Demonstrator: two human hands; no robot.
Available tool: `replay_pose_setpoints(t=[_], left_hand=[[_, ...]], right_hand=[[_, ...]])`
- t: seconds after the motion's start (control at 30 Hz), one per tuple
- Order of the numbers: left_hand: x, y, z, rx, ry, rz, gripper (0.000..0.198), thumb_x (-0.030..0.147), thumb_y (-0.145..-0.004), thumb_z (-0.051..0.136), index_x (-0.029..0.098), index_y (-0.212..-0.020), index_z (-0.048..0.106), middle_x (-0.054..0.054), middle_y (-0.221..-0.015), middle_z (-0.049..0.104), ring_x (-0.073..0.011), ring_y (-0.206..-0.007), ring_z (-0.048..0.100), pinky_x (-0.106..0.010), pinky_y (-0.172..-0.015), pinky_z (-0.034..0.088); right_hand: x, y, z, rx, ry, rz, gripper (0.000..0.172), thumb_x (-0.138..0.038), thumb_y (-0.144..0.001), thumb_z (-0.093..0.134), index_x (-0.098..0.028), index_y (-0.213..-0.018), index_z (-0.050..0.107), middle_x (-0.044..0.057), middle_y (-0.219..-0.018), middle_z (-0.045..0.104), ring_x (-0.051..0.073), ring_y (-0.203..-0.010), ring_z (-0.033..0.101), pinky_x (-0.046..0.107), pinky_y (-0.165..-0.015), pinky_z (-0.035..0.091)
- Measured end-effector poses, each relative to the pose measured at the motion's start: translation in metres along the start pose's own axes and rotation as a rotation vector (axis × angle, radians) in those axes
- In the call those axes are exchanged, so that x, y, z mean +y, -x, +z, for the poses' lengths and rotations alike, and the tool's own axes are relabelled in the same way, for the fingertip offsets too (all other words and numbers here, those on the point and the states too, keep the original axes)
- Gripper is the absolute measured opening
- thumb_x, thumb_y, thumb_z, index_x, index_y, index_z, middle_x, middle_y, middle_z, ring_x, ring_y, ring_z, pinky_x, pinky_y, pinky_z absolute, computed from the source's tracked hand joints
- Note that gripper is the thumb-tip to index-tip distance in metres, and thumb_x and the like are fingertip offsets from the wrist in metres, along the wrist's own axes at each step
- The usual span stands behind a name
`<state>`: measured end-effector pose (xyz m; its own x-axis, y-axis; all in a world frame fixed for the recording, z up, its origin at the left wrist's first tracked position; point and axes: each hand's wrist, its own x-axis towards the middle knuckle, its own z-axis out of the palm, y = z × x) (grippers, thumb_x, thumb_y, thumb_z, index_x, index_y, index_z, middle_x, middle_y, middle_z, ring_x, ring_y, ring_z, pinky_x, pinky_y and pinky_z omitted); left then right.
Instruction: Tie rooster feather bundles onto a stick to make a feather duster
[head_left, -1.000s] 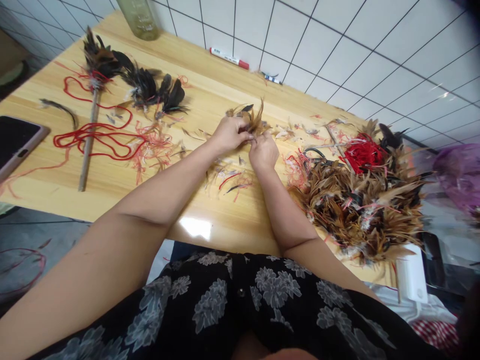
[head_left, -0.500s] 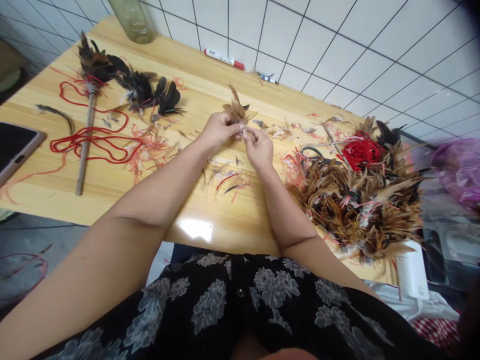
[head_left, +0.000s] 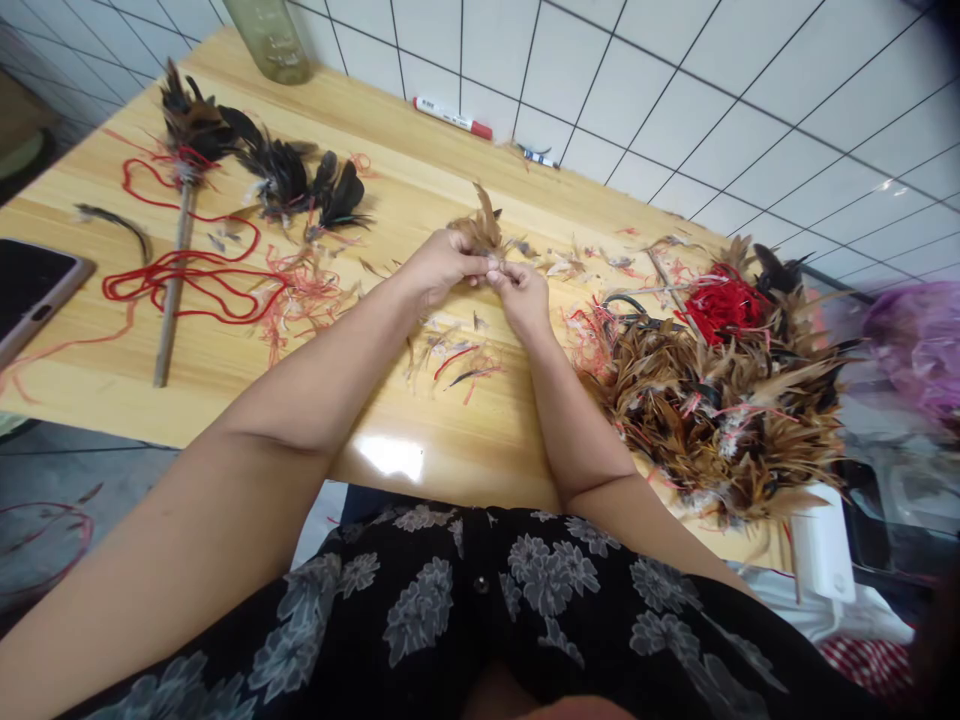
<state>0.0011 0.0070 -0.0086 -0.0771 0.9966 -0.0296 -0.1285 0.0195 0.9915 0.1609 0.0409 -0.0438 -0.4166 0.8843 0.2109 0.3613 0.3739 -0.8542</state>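
My left hand (head_left: 442,264) and my right hand (head_left: 523,292) meet over the middle of the wooden table (head_left: 420,420). Both are closed in a pinch on the base of a small bunch of brown feathers (head_left: 480,228), which sticks up behind my fingers. A big heap of brown feathers (head_left: 712,400) with red thread lies to the right of my right hand. Loose feather bits and thread scraps (head_left: 457,355) lie just below my hands.
On the left lie a stick bound with black feathers (head_left: 180,190), more black feathers (head_left: 307,185), red cord (head_left: 187,275) and a phone (head_left: 30,290). A red-capped marker (head_left: 454,117) and a bottle (head_left: 270,40) stand by the tiled wall. Scissors (head_left: 637,305) lie near the heap.
The feather bunch has turned from leaning right to standing upright, and my hands have drawn slightly closer together around its base.
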Motion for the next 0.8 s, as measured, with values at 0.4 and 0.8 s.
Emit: replay_pose_setpoints(t=[0.4, 0.8], left_hand=[[0.0, 0.005, -0.006, -0.151, 0.076, -0.003, 0.023, 0.013, -0.075, 0.09, 0.012, -0.074, 0.067, -0.003, -0.067, 0.066, -0.0117, -0.057, 0.063, -0.02, -0.055, 0.05], [-0.004, 0.001, -0.011, -0.126, 0.0, 0.01, 0.026, 0.021, -0.076, 0.089, 0.014, -0.072, 0.065, -0.001, -0.066, 0.065, -0.0123, -0.058, 0.062, -0.022, -0.056, 0.048]], right_hand=[[-0.012, 0.002, -0.001, -0.026, 0.005, 0.041, 0.021, -0.022, -0.097, 0.064, -0.018, -0.08, 0.075, 0.002, -0.083, 0.067, 0.018, -0.084, 0.063, 0.033, -0.089, 0.051], [-0.01, 0.003, 0.007, -0.051, -0.118, 0.013, 0.025, -0.036, -0.095, 0.07, -0.02, -0.077, 0.072, 0.002, -0.085, 0.066, 0.019, -0.088, 0.061, 0.036, -0.094, 0.05]])
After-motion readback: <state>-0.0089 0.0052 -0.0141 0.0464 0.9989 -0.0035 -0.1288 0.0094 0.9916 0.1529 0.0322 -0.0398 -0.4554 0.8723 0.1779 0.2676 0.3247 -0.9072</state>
